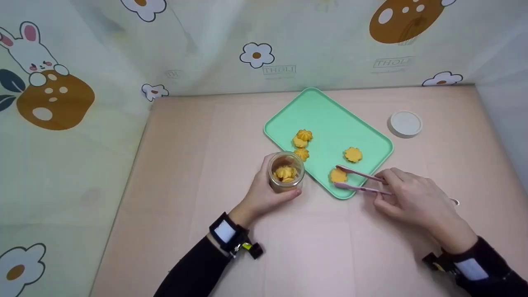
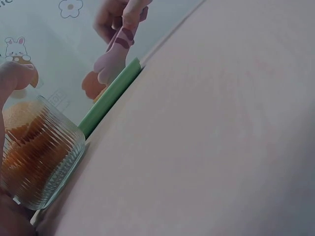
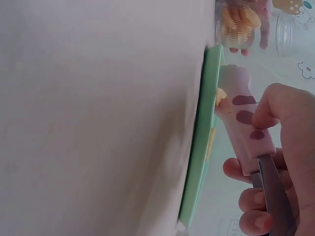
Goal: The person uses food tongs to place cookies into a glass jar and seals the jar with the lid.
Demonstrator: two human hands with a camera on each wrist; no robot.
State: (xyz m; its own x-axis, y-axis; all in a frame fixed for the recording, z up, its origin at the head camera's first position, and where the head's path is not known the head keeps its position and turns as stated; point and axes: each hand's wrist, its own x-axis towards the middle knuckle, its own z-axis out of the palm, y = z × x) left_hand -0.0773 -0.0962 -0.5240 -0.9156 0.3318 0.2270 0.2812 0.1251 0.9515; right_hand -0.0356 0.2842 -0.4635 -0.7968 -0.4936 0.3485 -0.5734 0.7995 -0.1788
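My left hand [image 1: 266, 187] grips a ribbed glass jar [image 1: 275, 186] that holds several yellow flower-shaped cookies [image 1: 285, 173]. In the left wrist view the jar [image 2: 47, 152] stands upright beside the green tray [image 2: 110, 98]. With my right hand [image 1: 416, 202] I hold pink tongs [image 1: 365, 189] over the near right corner of the green tray [image 1: 326, 111]. The tips of the tongs [image 3: 241, 113] lie on both sides of a flat cookie [image 1: 338, 175]; whether they touch it I cannot tell. Another cookie [image 1: 353, 154] lies just behind, and a small group of cookies [image 1: 304, 135] sits near the tray's left edge.
A round white lid [image 1: 405, 124] lies on the table right of the tray. The pinkish table [image 1: 198, 165] runs back to a patterned curtain [image 1: 214, 49], which also hangs along the left side.
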